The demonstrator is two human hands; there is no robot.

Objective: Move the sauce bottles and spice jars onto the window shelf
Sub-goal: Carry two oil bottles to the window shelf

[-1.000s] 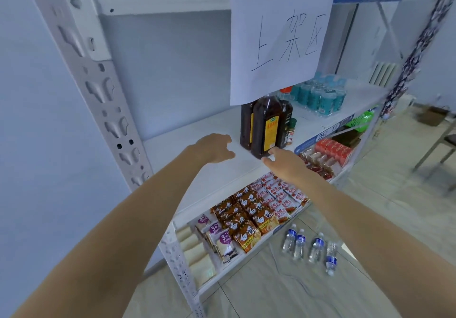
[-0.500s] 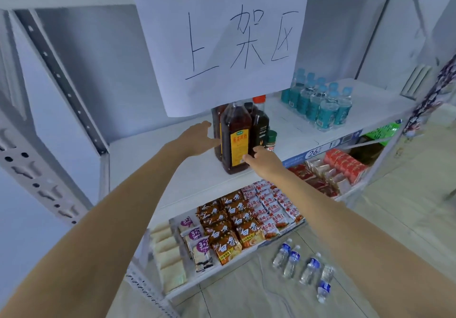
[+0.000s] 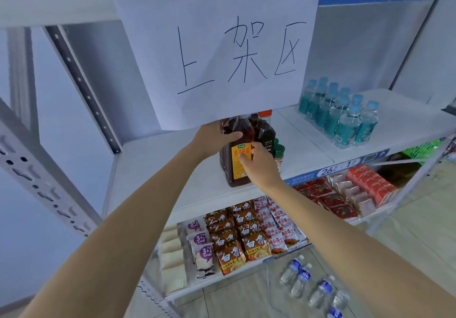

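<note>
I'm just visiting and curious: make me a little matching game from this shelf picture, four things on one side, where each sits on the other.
Things:
1. brown sauce bottle
2. teal water bottles
3. noodle packets
4. paper sign

Places:
A. hanging from the upper shelf edge
B. lower shelf, below the hands
C. between the left hand and right hand
D. right part of the middle shelf

Pairs: 1-C, 2-D, 3-B, 4-A

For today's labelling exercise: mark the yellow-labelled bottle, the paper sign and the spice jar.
Bottle (image 3: 240,162), head view, on its yellow label.
Sign (image 3: 222,53), head view, middle of the sheet.
Spice jar (image 3: 279,150), head view, on its green cap.
</note>
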